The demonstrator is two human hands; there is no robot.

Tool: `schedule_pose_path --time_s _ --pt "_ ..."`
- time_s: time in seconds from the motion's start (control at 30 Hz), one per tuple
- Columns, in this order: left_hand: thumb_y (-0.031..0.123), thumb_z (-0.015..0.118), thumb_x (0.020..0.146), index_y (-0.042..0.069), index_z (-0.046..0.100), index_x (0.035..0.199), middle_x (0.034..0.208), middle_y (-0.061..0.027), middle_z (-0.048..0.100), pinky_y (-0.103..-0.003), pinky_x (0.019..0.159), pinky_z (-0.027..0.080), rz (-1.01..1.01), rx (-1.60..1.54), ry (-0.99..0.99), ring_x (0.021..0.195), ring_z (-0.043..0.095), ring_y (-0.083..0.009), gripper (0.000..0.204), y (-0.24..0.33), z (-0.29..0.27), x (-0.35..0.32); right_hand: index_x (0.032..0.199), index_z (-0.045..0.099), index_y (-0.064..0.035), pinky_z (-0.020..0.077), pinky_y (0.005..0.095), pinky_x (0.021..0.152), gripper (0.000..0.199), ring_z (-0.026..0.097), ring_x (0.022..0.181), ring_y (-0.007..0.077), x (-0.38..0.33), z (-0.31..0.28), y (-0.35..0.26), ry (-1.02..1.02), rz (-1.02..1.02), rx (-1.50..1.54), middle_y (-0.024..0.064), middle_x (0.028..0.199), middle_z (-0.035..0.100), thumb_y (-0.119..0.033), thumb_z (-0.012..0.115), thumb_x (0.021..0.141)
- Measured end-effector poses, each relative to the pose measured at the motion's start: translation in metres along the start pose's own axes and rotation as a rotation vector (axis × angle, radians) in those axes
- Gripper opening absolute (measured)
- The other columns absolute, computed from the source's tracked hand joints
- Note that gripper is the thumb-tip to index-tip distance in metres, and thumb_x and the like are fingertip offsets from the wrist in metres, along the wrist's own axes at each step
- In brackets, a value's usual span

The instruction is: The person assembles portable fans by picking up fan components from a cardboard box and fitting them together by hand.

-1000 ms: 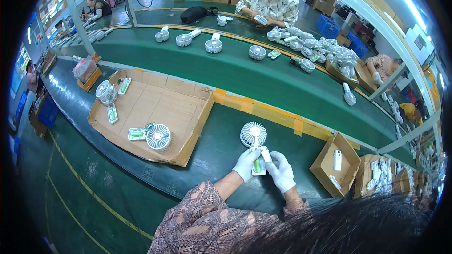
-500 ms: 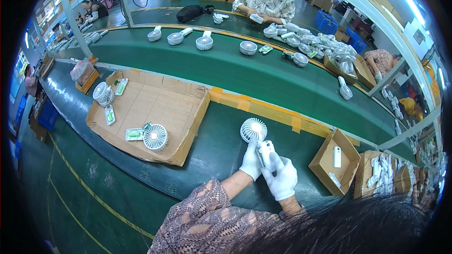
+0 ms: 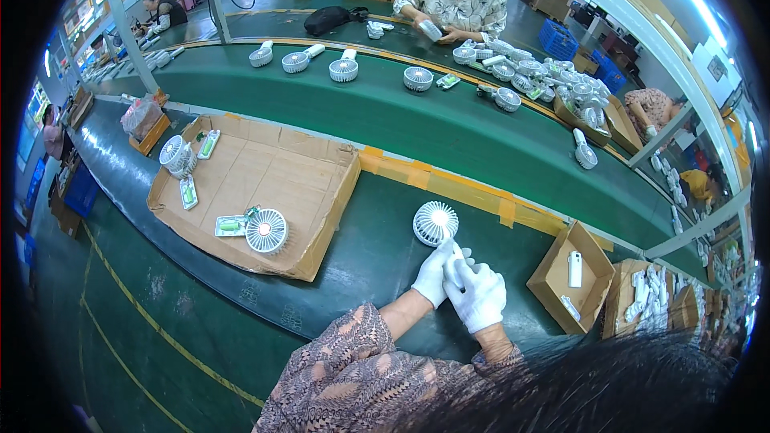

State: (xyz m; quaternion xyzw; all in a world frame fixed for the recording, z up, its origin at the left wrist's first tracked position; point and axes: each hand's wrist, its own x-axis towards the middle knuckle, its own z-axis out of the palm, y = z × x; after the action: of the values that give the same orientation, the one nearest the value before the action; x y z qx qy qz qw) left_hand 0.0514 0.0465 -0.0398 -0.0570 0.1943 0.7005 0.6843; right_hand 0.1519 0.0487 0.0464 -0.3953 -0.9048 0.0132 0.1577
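A white handheld fan lies in front of me, its round slatted head (image 3: 435, 223) facing up and its handle toward me. My left hand (image 3: 431, 277), in a white glove, is closed around the handle just below the head. My right hand (image 3: 479, 298), also gloved, presses its fingers against a white casing piece (image 3: 456, 266) at the handle, close against the left hand. The fingers cover most of the handle, so I cannot tell how the piece sits on it.
To the left, a shallow cardboard tray (image 3: 277, 160) holds fans (image 3: 266, 230) and opened handles with green parts (image 3: 188, 192). A small cardboard box (image 3: 545, 279) with white casings (image 3: 574, 269) stands right. Beyond, fans line a green conveyor (image 3: 377, 108); a person (image 3: 457, 2) works across it.
The white casing piece, tilted and plainly visible between my hands before, is now lower against the handle and mostly covered by my right fingers. Across the belt, the person's hands have shifted slightly.
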Motion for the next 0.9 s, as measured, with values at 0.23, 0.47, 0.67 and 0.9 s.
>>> schedule_pose_path --time_s 0.23,0.47,0.67,0.9 --pt "0.011 0.053 0.088 0.006 0.049 0.102 0.095 -0.0127 0.058 -0.038 0.075 0.052 0.122 0.206 0.002 0.085 0.061 -0.0240 0.015 0.005 -0.004 -0.002 0.092 0.064 -0.0100 0.0439 0.0388 0.060 0.030 0.059 0.066 0.0283 -0.004 0.007 0.010 0.049 -0.049 0.201 0.0108 0.073 0.059 -0.030 0.068 0.070" --pt "0.010 0.055 0.087 0.003 0.050 0.103 0.090 -0.0116 0.059 -0.034 0.070 0.053 0.246 0.354 0.038 0.080 0.062 -0.0213 0.018 0.007 0.001 -0.007 0.097 0.061 -0.0035 0.0494 0.0343 0.071 0.037 0.063 0.078 0.0240 -0.010 0.019 0.016 -0.020 0.219 0.575 0.0121 0.087 0.062 -0.028 0.070 0.071" --pt "0.011 0.055 0.087 0.005 0.050 0.100 0.090 -0.0100 0.060 -0.032 0.068 0.052 0.245 0.298 0.108 0.078 0.061 -0.0184 0.015 0.008 0.000 -0.003 0.100 0.059 -0.0073 0.0493 0.0395 0.065 0.039 0.060 0.074 0.0317 -0.008 0.019 0.002 0.104 0.003 0.321 0.0131 0.083 0.060 -0.022 0.071 0.066" --pt "0.007 0.056 0.086 0.005 0.050 0.099 0.087 -0.0095 0.060 -0.030 0.066 0.052 0.273 0.309 0.123 0.075 0.061 -0.0182 0.014 0.007 0.002 -0.004 0.095 0.059 -0.0074 0.0494 0.0400 0.064 0.032 0.060 0.071 0.0316 -0.009 0.022 -0.003 0.144 0.010 0.214 0.0124 0.081 0.060 -0.018 0.069 0.067"
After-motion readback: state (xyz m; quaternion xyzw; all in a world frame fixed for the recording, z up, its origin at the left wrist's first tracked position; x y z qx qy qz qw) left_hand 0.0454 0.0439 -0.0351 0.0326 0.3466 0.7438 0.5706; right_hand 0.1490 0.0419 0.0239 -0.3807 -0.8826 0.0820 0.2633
